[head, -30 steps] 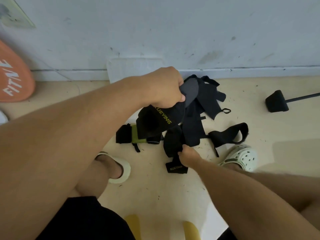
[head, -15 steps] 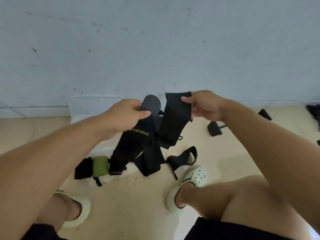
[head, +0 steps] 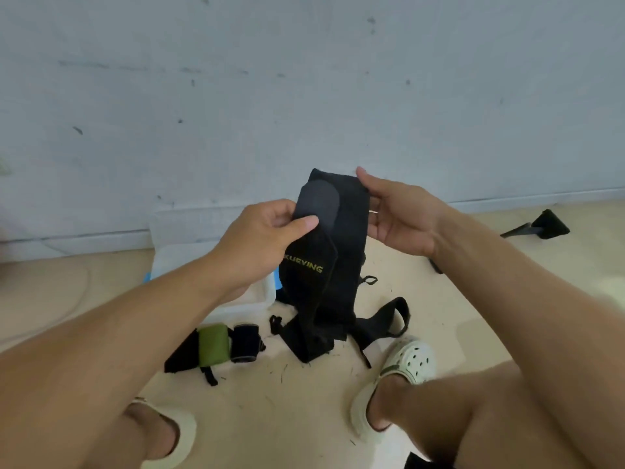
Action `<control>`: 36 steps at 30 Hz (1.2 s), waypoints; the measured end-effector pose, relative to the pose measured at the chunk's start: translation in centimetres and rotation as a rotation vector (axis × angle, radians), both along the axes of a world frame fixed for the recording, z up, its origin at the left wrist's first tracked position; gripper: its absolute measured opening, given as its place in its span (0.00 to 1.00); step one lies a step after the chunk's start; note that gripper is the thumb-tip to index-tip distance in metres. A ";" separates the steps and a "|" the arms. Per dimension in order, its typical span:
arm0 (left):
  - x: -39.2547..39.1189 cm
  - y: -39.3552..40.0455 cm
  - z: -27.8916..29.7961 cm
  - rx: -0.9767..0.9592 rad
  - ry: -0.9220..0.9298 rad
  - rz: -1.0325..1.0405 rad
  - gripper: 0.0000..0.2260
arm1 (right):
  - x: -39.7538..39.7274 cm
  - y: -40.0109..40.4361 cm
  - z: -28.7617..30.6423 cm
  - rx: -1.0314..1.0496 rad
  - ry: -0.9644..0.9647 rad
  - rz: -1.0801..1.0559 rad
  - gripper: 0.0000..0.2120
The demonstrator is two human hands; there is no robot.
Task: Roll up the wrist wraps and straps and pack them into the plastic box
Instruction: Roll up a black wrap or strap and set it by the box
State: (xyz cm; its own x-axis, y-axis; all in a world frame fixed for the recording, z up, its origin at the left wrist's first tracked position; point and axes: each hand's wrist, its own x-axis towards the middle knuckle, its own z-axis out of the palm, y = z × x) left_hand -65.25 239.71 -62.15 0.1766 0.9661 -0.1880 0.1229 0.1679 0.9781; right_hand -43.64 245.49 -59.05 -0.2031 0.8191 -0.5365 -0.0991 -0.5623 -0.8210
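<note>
At frame centre the left hand (head: 267,231) pinches the black wrist wrap (head: 324,265) while the right hand (head: 395,211), fingers relaxed, only steadies its edge, so the dangling tail could snag the straps (head: 382,323) on the floor.

Left hand (head: 267,238) pinches the black wrap (head: 324,265) near its top; right hand (head: 399,214) touches its upper right edge with straight fingers. Box (head: 209,245) on floor behind.
</note>
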 end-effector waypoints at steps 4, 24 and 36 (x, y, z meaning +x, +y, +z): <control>-0.4 0.8 -0.8 -0.068 -0.055 0.187 0.07 | 0.4 -1.1 -1.9 -0.035 -0.192 0.360 0.33; -1.1 0.6 -1.1 0.050 0.305 0.201 0.07 | -1.3 -2.3 -3.4 0.069 -0.199 0.116 0.01; -1.4 1.2 -1.5 0.059 0.204 0.254 0.05 | -1.2 -3.5 -1.4 0.233 -0.161 0.320 0.15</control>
